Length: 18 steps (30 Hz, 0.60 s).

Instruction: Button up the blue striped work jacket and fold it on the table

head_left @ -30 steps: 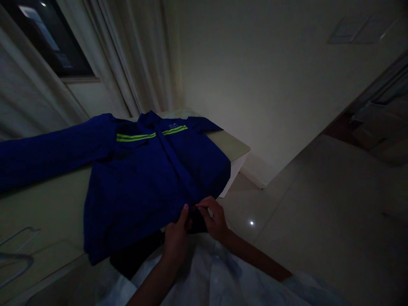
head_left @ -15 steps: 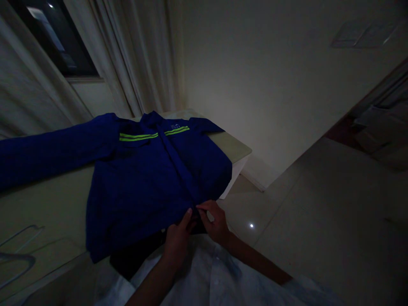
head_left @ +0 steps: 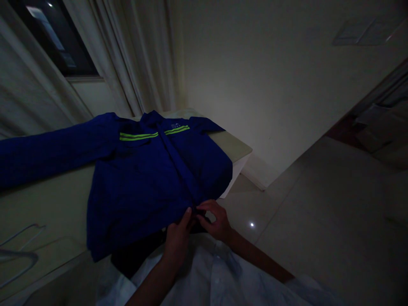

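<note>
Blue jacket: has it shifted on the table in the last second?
No. The blue jacket sits just as before against the corner of the table.

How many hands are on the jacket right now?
2: the left hand at the blue jacket hem by the front opening; the right hand beside it on the same hem. None looks hidden.

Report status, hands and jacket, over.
Left hand and right hand pinching blue jacket at bottom front hem. Jacket flat on table. Hanger apart, far left.
</note>
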{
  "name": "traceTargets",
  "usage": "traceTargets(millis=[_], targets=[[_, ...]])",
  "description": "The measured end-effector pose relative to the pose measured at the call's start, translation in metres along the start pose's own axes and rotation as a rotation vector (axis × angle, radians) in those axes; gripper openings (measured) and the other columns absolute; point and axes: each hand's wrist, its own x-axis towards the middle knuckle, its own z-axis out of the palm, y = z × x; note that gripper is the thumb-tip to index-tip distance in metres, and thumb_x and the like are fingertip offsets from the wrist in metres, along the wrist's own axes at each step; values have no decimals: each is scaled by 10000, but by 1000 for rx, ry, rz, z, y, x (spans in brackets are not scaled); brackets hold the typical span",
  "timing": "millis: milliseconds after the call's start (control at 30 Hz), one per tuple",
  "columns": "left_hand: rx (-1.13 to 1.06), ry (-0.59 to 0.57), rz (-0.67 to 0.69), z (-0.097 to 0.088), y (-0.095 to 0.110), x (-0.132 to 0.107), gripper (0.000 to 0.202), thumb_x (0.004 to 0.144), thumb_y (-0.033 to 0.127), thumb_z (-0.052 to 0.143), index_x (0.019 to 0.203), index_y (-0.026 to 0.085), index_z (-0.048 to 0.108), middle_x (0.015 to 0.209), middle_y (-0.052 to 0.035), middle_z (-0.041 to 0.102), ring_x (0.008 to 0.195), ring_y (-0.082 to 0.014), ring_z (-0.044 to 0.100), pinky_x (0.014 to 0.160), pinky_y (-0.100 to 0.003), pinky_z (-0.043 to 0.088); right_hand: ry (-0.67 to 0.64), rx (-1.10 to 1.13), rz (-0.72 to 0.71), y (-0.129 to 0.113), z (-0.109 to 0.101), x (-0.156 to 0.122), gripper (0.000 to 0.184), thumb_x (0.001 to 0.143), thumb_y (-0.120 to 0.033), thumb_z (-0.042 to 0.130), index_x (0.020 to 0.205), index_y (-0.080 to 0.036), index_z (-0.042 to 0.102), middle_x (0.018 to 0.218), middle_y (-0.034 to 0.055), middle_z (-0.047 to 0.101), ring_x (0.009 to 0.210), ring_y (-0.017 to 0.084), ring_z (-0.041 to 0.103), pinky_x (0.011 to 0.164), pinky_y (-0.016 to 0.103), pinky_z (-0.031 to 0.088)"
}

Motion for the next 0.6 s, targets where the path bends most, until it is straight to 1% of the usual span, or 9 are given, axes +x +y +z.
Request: traceTargets(millis=[67,167,233,300,433,600], targets=[[65,-8,-11,2,4,-2,298,710,378,877,886,152,792,851,-121,801,885,-269,766,820,-358,613,-2,-8,-13,0,0,0,251,933,-183,663,1167,-252,720,1031,72,764,927,211,723,822,362,582],[146,31,-26,6,11,-5,372,663,460,894,812,136,788,813,-135,795,822,-267,761,792,-366,600,8,-25,5,1,0,-2,258,956,-160,605,1171,-253,715,1022,71,764,950,214,724,840,367,582],[123,80,-21,9,14,-7,432,626,506,907,800,130,783,838,-139,799,810,-260,758,780,-363,590,22,-24,46,2,1,-3,248,975,-176,591,1185,-246,702,1015,72,762,938,211,723,838,361,585],[101,99,-9,11,15,-8,482,603,534,919,826,130,783,870,-136,803,807,-250,754,780,-361,583,34,-21,72,3,2,-5,243,993,-197,582,1210,-237,682,1002,72,756,905,204,719,823,349,588],[145,63,35,9,12,-6,541,639,606,893,877,132,785,907,-136,806,825,-252,754,797,-367,579,42,-27,81,5,6,-6,203,1020,-218,580,1200,-232,672,982,66,744,877,191,710,808,326,586],[130,48,16,4,7,-3,552,661,625,884,895,134,790,998,-147,813,911,-268,763,843,-372,587,40,15,100,5,7,-6,181,1040,-224,573,1191,-235,670,999,54,731,887,176,709,815,303,581]])
